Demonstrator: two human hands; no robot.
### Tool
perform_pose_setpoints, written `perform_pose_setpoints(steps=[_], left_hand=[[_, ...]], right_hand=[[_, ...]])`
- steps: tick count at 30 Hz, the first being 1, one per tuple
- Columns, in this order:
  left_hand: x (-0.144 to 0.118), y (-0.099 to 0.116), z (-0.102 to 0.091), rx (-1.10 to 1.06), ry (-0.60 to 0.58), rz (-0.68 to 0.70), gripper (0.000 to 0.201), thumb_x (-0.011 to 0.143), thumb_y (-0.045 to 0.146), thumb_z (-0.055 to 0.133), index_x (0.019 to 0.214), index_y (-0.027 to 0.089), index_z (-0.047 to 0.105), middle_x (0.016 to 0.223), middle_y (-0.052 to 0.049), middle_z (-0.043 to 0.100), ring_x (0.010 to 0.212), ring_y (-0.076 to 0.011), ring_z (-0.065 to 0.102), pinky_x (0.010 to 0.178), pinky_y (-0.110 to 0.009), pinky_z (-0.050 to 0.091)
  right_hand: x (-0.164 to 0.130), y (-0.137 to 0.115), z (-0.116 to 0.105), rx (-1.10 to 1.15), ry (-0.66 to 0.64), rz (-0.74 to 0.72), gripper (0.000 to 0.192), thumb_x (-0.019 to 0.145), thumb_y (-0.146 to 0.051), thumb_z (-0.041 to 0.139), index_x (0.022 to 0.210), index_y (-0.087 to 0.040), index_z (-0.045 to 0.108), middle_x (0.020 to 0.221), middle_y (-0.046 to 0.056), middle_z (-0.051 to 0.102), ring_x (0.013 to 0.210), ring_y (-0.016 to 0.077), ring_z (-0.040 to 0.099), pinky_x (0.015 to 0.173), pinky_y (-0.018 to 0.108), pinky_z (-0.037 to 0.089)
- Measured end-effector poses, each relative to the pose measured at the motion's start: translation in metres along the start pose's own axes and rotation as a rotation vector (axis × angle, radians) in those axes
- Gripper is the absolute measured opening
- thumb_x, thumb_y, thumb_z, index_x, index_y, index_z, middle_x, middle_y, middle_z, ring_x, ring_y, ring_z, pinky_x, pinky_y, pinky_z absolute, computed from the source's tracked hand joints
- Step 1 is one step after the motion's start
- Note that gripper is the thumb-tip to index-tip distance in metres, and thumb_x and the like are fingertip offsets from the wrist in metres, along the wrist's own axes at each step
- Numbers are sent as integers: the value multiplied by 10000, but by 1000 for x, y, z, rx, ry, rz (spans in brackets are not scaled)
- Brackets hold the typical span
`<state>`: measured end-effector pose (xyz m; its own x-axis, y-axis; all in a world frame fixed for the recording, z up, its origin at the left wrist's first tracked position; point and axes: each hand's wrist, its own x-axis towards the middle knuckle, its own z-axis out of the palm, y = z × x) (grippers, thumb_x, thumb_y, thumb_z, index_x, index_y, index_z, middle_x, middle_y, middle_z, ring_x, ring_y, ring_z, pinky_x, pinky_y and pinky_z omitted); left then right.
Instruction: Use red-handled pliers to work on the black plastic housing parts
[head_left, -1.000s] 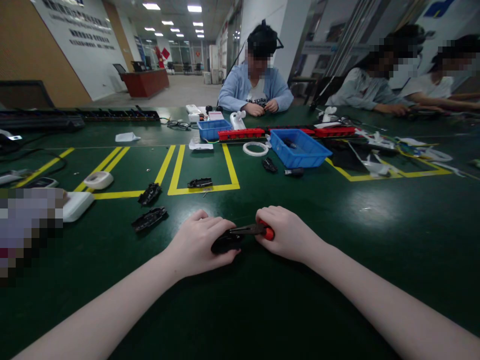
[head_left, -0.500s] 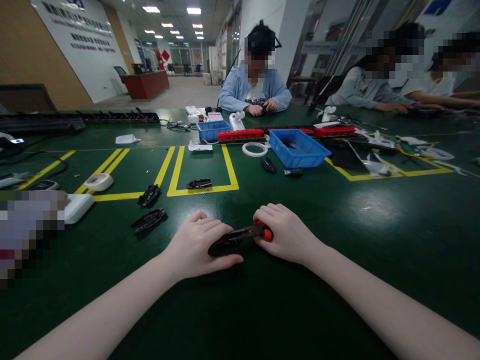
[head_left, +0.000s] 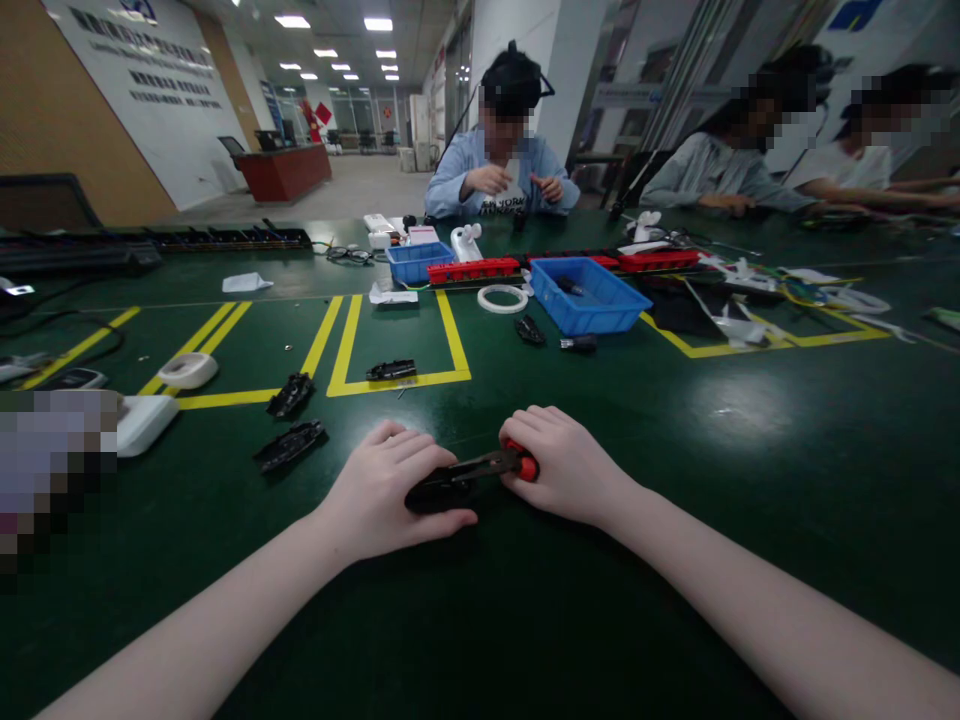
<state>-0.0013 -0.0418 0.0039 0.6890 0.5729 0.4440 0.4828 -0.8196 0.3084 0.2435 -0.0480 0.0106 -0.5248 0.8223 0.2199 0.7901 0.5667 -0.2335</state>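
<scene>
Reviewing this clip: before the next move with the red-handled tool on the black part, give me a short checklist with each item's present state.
1. Left hand pins the black part on the green table: ok.
2. Right hand grips the red-handled tool: ok.
3. Tool tip meets the part: cannot tell, fingers hide it.
4. Left fingertips apart from the tip: cannot tell.
5. Spare black parts lie apart from both hands: ok.

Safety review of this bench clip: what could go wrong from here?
1. The red-handled pliers tips work into the black plastic part right beside the left hand fingers; a slip could jab them.
2. The right hand levering could crack the part.
</scene>
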Motion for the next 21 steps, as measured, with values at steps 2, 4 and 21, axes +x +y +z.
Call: perform_pose_setpoints(steps=[2,4,21], left_hand=[[0,0,-1,20,24,-7,342,849,482,674,996,177,625,886,-28,688,812,-189,620,803,-375,397],[0,0,-2,42,41,-15,353,841,491,687,997,181,627,891,-27,691,823,-194,623,828,-389,392],[-1,-1,-4,-17,54,-14,323,883,489,640,1003,191,614,879,-29,678,833,-196,615,857,-402,392]], right_hand=[[0,0,0,5,5,6,120,773,-233,637,808,-196,528,860,43,627,789,195,547,724,334,398],[0,0,0,12,10,12,114,780,-238,631,806,-196,529,859,44,627,783,193,545,718,333,399],[0,-3,-2,32,-2,36,156,755,-185,666,738,-212,513,755,13,614,696,172,556,652,306,412]])
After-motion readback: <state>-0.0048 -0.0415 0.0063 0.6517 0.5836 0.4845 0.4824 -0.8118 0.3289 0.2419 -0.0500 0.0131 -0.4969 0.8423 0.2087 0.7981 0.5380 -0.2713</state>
